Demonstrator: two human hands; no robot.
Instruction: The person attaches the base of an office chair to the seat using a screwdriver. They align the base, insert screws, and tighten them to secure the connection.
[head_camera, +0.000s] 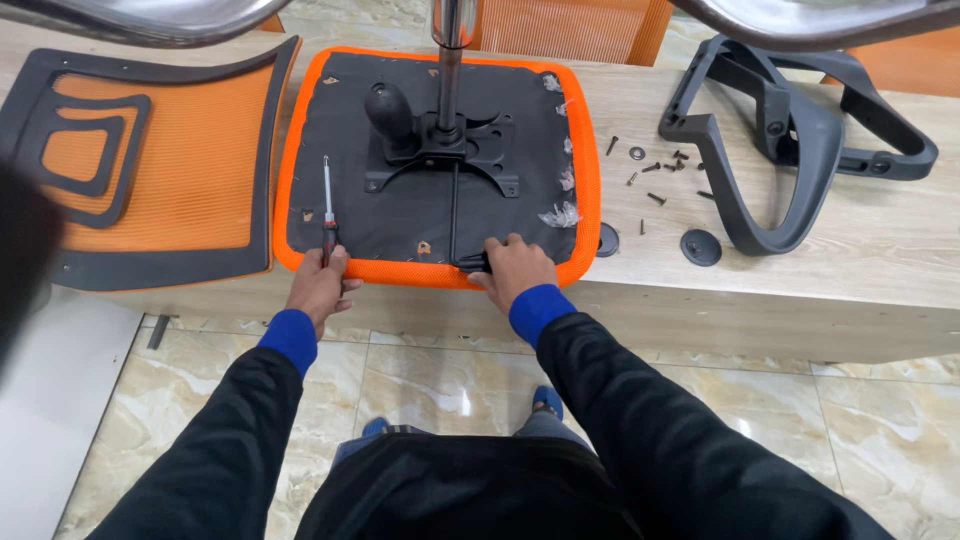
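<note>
Your left hand (320, 285) grips the screwdriver (327, 215); your right hand's (515, 270) fingers clamp the black lever (470, 262) on the upturned orange seat (435, 160) lying on the bench (850, 260). Keep the seat steady.

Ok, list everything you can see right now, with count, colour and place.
Upturned orange mesh seat cushion with black underside: one, bench centre.
Black metal tilt mechanism with chrome gas cylinder: one, on the seat underside.
Orange mesh backrest in black frame: one, left of seat.
Black plastic armrest frames: apparently two, bench right.
Loose dark screws and washers: several, between seat and armrests.
Round black caps: two, near front edge.
Red-handled screwdriver: one, in left hand.
Left hand: seat's front edge.
Right hand: on black lever end.
</note>
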